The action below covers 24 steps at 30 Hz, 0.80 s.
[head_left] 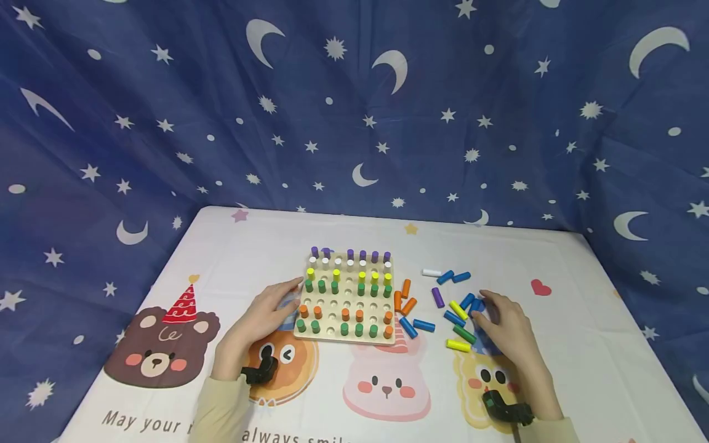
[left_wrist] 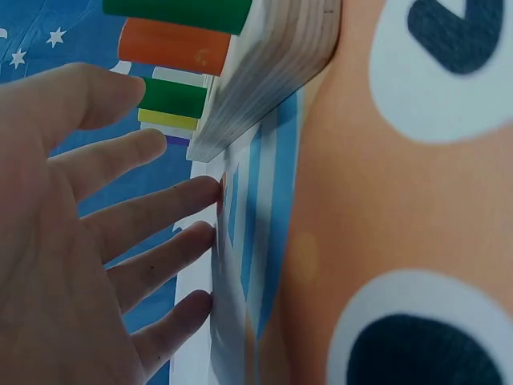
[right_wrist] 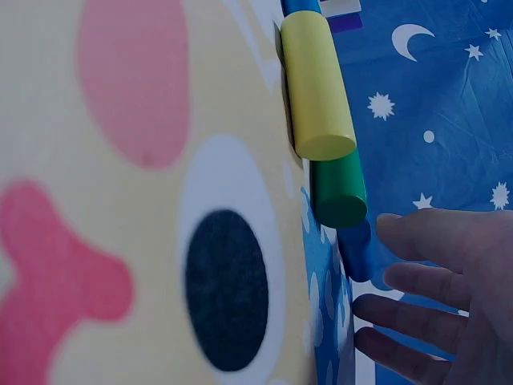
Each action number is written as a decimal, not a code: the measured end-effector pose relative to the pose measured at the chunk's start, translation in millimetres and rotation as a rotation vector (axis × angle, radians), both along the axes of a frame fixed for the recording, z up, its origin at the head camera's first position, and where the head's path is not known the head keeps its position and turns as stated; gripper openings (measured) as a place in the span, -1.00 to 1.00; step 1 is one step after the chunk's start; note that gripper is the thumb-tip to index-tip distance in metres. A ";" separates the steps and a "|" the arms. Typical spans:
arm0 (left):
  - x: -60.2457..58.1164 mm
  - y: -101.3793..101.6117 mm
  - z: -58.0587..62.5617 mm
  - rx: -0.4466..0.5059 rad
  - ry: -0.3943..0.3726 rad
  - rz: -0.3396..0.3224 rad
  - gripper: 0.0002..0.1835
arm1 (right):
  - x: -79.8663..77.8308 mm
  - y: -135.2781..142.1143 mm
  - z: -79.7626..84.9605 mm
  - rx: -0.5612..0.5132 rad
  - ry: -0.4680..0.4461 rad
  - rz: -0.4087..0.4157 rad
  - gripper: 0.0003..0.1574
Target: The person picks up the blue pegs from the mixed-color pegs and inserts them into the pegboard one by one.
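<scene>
OK, so using the pegboard [head_left: 332, 332] as the landmark. Nearest stuff first: tan sleeves [head_left: 221, 409] poke in on the near side of it, one off to its left and one to its right, with a black device [head_left: 506, 411] on each wrist. The tablecloth [head_left: 598, 351] there has cartoon faces, including a pink bunny [head_left: 386, 394] right in front of the board.

Left hand [head_left: 264, 314] is just beside the board's left edge, fingers fanned wide apart, holding nothing. Honestly can't tell if the fingertips touch the wood.

Right hand [head_left: 509, 332] is well to the right of the board, thumb and fingers apart and a bit bent, with a blue peg [head_left: 476, 306] right by the fingertips. Contact? Can't tell, but it's not gripped.

Between board and right hand there's a scatter of loose pegs: orange pegs [head_left: 409, 306] closest to the board, then blue, a purple peg [head_left: 437, 298], yellow and green, plus a white peg [head_left: 431, 272] farther back.

On the board itself, near to far, it's mostly green, orange, green again, yellow, white, then purple at the far edge. Behind it all hangs a blue star-and-moon curtain [head_left: 310, 178].
</scene>
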<state>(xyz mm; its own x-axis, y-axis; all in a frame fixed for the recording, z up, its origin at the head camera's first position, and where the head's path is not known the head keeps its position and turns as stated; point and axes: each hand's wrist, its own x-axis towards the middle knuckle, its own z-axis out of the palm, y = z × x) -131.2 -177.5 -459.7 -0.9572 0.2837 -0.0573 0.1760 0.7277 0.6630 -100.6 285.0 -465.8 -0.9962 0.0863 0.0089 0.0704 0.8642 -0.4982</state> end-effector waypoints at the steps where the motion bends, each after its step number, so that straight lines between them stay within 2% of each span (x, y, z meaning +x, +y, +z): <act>1: 0.2 0.0 -0.1 -0.009 0.007 -0.004 -0.43 | -0.3 0.2 -0.1 -0.002 0.003 0.002 -0.26; 7: 2.3 0.5 0.2 -0.028 0.007 -0.025 -0.40 | -1.1 1.2 -0.9 -0.012 0.004 0.011 -0.28; 14: 3.9 1.8 1.7 -0.051 0.041 -0.059 -0.41 | -0.5 2.2 -2.6 -0.018 0.004 0.011 -0.29; 24: 3.2 0.1 -4.9 -0.072 0.072 -0.069 -0.42 | -0.4 2.2 -4.9 -0.009 0.015 0.008 -0.36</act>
<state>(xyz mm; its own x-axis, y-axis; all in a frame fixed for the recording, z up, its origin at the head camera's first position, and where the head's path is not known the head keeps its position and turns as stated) -128.0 -177.4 -464.6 -0.9378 0.3469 -0.0119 0.2726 0.7573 0.5935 -101.0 287.3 -470.7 -0.9967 0.0782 0.0235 0.0555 0.8604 -0.5066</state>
